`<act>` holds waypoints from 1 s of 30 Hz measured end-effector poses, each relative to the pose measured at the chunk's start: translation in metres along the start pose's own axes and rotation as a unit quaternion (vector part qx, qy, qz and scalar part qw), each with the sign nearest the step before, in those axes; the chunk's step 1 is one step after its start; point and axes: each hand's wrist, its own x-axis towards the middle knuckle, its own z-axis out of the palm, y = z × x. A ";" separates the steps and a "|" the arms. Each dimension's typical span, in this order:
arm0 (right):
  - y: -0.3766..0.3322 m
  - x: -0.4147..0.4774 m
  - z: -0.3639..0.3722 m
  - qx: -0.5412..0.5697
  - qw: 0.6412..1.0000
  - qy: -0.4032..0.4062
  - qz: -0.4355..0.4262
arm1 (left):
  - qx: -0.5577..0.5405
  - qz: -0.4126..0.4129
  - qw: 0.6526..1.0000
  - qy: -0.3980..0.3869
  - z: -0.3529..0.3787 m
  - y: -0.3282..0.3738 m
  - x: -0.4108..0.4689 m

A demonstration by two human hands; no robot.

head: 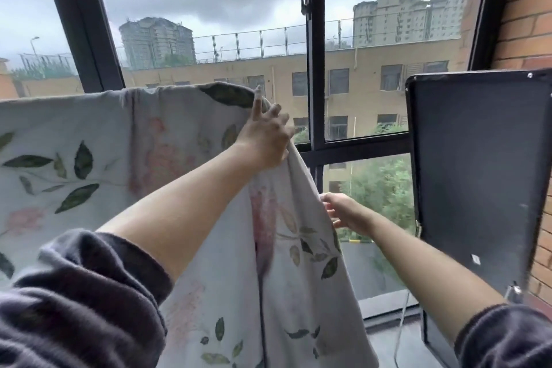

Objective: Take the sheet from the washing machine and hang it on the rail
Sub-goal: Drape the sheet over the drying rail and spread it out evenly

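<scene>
Dark sleeve (74, 293) nearest; left hand (265, 137) pinched the sheet (89, 134) at its top right corner, and the right hand (343, 212), fingers loosely spread, was below beside the hanging edge.

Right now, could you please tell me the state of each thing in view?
floral sheet: draped over at the top on the left, right end hanging loose.
left hand: raised, grips the sheet's top edge.
right hand: lower, at the sheet's side edge, grip unclear.
window: appears shut.
</scene>
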 end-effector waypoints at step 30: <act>0.249 0.004 0.029 0.057 0.925 -0.156 0.343 | -0.037 0.267 0.939 -0.213 0.070 0.146 -0.056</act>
